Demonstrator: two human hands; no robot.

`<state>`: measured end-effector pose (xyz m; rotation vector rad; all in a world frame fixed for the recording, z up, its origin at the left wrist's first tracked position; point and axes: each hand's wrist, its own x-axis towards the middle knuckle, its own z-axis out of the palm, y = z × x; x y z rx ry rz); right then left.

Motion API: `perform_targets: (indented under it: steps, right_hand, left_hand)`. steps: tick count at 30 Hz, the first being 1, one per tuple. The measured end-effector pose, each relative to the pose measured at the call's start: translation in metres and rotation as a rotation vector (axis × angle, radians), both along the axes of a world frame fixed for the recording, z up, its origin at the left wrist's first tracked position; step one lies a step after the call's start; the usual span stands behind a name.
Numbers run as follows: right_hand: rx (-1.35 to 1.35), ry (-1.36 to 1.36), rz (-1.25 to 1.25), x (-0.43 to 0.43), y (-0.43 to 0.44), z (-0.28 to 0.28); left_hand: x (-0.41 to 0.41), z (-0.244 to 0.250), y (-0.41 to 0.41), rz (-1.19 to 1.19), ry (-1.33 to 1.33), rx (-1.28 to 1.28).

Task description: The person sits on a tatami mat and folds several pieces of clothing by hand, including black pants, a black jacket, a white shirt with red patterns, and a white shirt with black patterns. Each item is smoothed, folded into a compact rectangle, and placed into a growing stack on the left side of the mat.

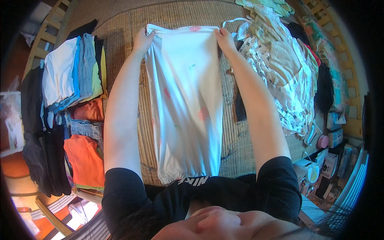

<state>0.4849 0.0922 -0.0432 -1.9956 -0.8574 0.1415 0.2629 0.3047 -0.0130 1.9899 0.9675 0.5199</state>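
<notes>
A long white garment with pink fruit and green leaf prints, probably trousers, lies stretched over a woven mat. Its gathered end reaches close to my black shirt. My left hand grips the far left corner, fingers curled around the fabric. At the far right corner, my right hand pinches the same edge, so the far edge is pulled nearly straight between both hands. Soft lengthwise folds run along the garment's left half.
The woven mat covers the bed. Folded clothes lie stacked at left, among them a white garment and an orange one. A loose heap of clothes sits at right. Boxes stand at lower right, beyond the mat. Wooden rails border the bed.
</notes>
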Motion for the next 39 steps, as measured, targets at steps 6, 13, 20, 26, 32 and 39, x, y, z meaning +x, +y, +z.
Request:
perform_targets:
  steps: [6,13,20,26,32,39]
  right_hand:
    - [-0.289,0.069,0.153,-0.04,-0.055,0.032]
    - [-0.31,0.336,0.367,-0.072,-0.089,0.033]
    - [-0.069,0.532,0.461,-0.09,-0.088,0.021]
    - [-0.549,-0.299,0.482,-0.072,-0.09,0.061]
    - [-0.526,-0.002,0.35,-0.053,-0.11,0.049]
    - [-0.441,0.084,0.463,-0.078,-0.104,0.041]
  left_hand:
    - [-0.029,0.009,-0.075,0.103,0.072,0.613]
    - [-0.099,0.02,-0.208,0.058,0.204,0.379]
    - [-0.124,-0.01,-0.196,0.23,-0.012,0.175]
    - [-0.133,-0.025,-0.188,0.45,-0.232,0.116]
    - [-0.139,-0.017,-0.183,0.493,-0.24,-0.002]
    - [-0.092,0.004,-0.133,0.291,-0.148,-0.296]
